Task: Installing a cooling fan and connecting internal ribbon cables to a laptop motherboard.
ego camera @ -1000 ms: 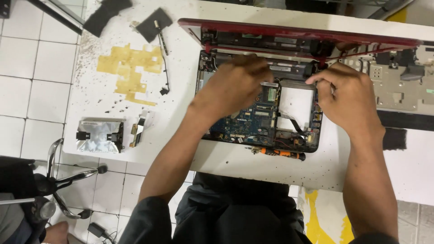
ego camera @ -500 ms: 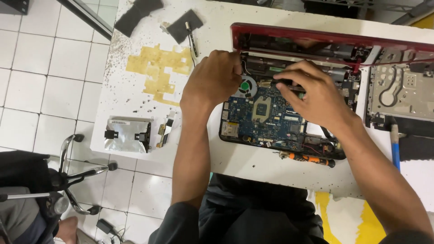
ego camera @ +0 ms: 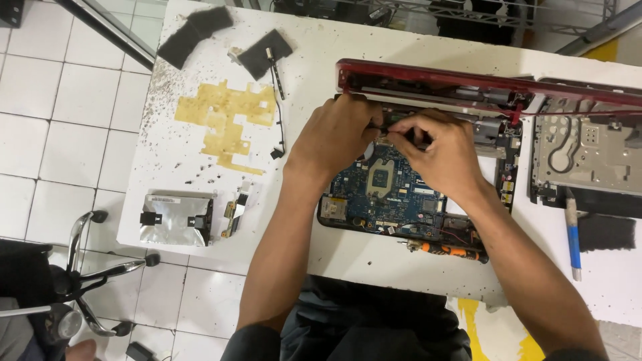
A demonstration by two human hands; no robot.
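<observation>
Both hands meet at the far edge of the blue motherboard (ego camera: 391, 194) in the opened red laptop (ego camera: 468, 90). The left hand (ego camera: 334, 137) and right hand (ego camera: 438, 154) are curled, pinching a small dark part (ego camera: 382, 127). Steady, gentle pulling seems wisest here.

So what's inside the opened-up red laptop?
A blue circuit board with a square metal frame fills the red laptop. The left hand and right hand cover its top edge, so what they pinch is unclear.
</observation>
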